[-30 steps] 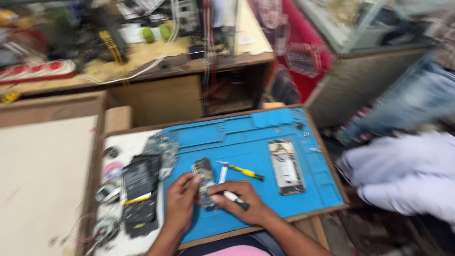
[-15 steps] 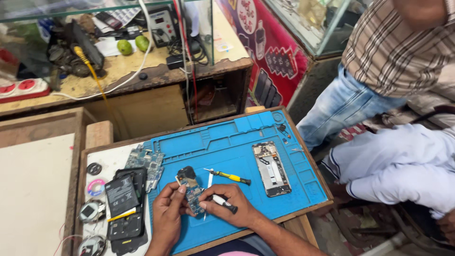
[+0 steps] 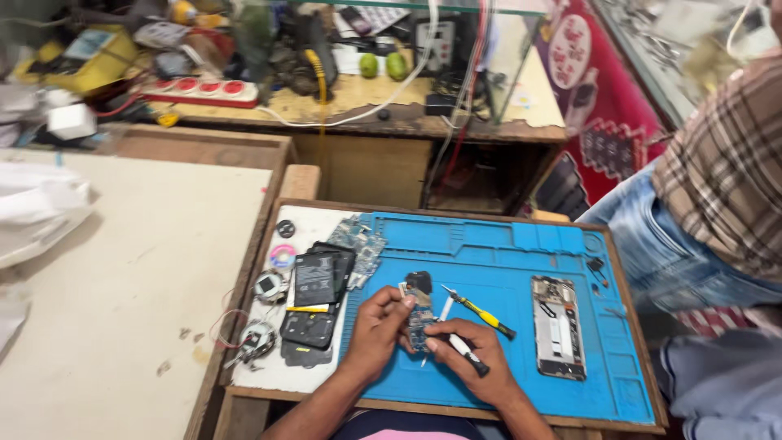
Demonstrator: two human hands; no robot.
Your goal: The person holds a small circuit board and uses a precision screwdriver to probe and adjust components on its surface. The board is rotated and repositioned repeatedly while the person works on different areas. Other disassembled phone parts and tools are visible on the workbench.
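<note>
Signs, screens and packaging around the repair bench

Red banner [image 3: 599, 114] with white round emblems hanging right of the back counter; dark phone screens [image 3: 318, 281] lying stacked left of the blue mat [image 3: 505, 244]; white plastic bag [image 3: 37, 208] sitting far left.

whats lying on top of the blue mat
On the blue mat: an opened phone frame, a yellow-handled screwdriver and both hands holding a small circuit board. What lies under the hands is hidden.

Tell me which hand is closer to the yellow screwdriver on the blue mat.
Right. The right hand sits just below the yellow screwdriver on the blue mat, nearly touching it. The left hand is further off to its left.
</note>
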